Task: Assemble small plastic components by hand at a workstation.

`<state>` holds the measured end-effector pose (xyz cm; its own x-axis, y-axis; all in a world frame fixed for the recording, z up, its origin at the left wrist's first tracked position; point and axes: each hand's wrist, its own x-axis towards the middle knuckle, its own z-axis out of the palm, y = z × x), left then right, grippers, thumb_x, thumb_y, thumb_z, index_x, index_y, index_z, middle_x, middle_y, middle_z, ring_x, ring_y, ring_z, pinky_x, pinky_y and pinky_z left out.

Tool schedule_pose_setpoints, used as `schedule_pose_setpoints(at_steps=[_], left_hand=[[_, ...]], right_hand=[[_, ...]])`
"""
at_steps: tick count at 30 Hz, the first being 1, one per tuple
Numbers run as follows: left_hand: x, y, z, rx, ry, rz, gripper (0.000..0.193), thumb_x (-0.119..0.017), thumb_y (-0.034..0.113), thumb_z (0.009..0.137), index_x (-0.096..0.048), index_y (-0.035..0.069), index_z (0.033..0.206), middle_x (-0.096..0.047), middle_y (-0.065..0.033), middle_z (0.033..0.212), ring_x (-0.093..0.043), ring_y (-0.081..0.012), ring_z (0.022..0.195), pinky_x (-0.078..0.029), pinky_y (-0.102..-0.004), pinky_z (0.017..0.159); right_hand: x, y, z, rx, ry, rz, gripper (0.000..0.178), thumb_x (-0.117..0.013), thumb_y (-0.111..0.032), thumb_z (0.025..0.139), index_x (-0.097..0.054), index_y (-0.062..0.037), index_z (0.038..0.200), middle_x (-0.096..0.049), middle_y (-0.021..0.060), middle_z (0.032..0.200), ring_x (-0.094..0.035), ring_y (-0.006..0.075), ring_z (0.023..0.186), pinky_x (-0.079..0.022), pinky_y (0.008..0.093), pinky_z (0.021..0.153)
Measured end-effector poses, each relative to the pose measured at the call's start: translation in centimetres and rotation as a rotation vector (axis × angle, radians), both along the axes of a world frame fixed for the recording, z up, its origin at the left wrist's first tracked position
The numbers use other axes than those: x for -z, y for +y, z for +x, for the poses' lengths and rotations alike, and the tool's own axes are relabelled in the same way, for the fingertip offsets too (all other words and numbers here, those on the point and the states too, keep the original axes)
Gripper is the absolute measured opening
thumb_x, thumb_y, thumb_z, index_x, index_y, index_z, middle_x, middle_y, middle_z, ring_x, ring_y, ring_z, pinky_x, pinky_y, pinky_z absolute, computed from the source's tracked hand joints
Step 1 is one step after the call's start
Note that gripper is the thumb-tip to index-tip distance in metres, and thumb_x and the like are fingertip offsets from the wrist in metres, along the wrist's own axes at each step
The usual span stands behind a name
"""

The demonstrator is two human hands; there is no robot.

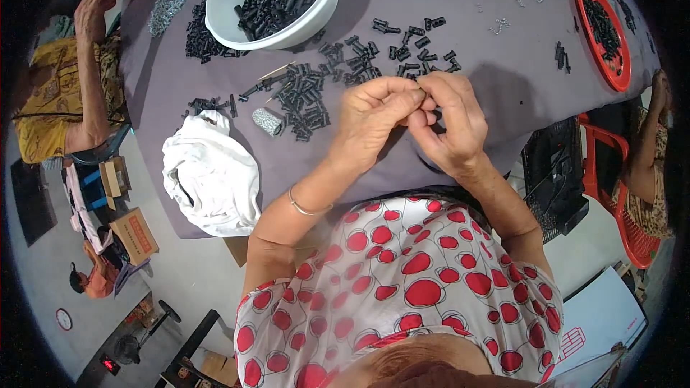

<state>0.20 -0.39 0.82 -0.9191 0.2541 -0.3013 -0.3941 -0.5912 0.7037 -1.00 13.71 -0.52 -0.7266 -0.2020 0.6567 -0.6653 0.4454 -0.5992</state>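
My left hand (377, 116) and my right hand (453, 116) meet fingertip to fingertip above the near part of the table. Both are pinched closed around something small and dark, mostly hidden by the fingers; its kind cannot be made out. Just beyond and left of my hands lie loose black plastic parts (302, 97), short and tube-like, in a spread heap. More such black pieces (413, 50) are scattered past my fingertips. A small silvery-grey lump (268, 122) rests left of the heap, beside a crumpled white cloth (212, 172).
A white bowl (330, 7) full of black parts stands at the far left, near piles of black pieces (205, 32) and small metal bits (169, 7). A red tray (625, 65) holds parts at the right. Other people's arms (93, 86) show at both sides.
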Motion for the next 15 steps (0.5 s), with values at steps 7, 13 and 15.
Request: schedule_pose_setpoints(at_steps=[7, 13, 15], left_hand=[[-0.6, 0.1, 0.1, -0.056, -0.043, -0.019, 0.011, -0.058, 0.006, 0.088, -0.063, -0.005, 0.090, -0.065, -0.0107, 0.083, -0.063, -0.0149, 0.073, -0.054, -0.0263, 0.069], [-1.1, 0.0, -0.1, -0.013, -0.047, -0.149, 0.009, -0.057, 0.001, 0.085, -0.063, -0.005, 0.086, -0.064, -0.0099, 0.079, -0.062, -0.0136, 0.069, -0.051, -0.0237, 0.065], [-1.3, 0.0, -0.1, -0.011, -0.052, -0.166, 0.009, -0.057, 0.001, 0.084, -0.063, -0.006, 0.085, -0.064, -0.0099, 0.078, -0.062, -0.0136, 0.068, -0.051, -0.0235, 0.064]], right_hand=[[-1.4, 0.3, -0.3, 0.050, 0.048, 0.204, 0.044, -0.071, -0.005, 0.056, -0.058, -0.0011, 0.098, -0.056, 0.0093, 0.084, -0.057, 0.0259, 0.070, -0.049, 0.0332, 0.059], [-2.0, 0.3, 0.0, 0.080, 0.037, 0.341, 0.037, -0.070, -0.012, 0.057, -0.059, -0.0031, 0.091, -0.053, 0.0050, 0.073, -0.056, 0.0219, 0.062, -0.049, 0.0323, 0.053], [-2.2, 0.3, 0.0, 0.087, 0.046, 0.354, 0.034, -0.070, -0.013, 0.057, -0.059, -0.0037, 0.088, -0.053, 0.0045, 0.072, -0.056, 0.0212, 0.061, -0.049, 0.0318, 0.053]])
